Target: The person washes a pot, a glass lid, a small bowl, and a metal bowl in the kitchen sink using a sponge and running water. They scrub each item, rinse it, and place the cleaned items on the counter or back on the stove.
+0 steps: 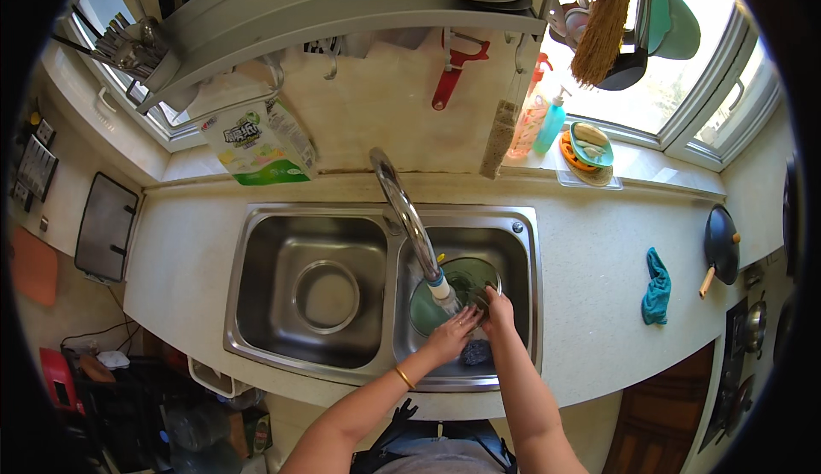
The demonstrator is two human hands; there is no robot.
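Water runs from the chrome faucet [414,224] into the right basin of the steel double sink [539,281]. Under the stream my right hand [500,310] grips the rim of a clear, glass-like dish or bowl [482,298], seen only in part. My left hand [457,331] lies against that dish with its fingers together; whether it grips is unclear. A green round basin or bowl [423,310] sits beneath in the sink. Below my hands a dark scouring pad [476,352] rests on the basin floor.
The left basin [256,281] holds shallow water or a round drain area. A teal cloth [656,288] lies on the right counter, with a black pan [721,246] beyond. Soap bottles [550,124] stand on the sill. A metal shelf [359,31] with a hanging red peeler [449,80] spans above.
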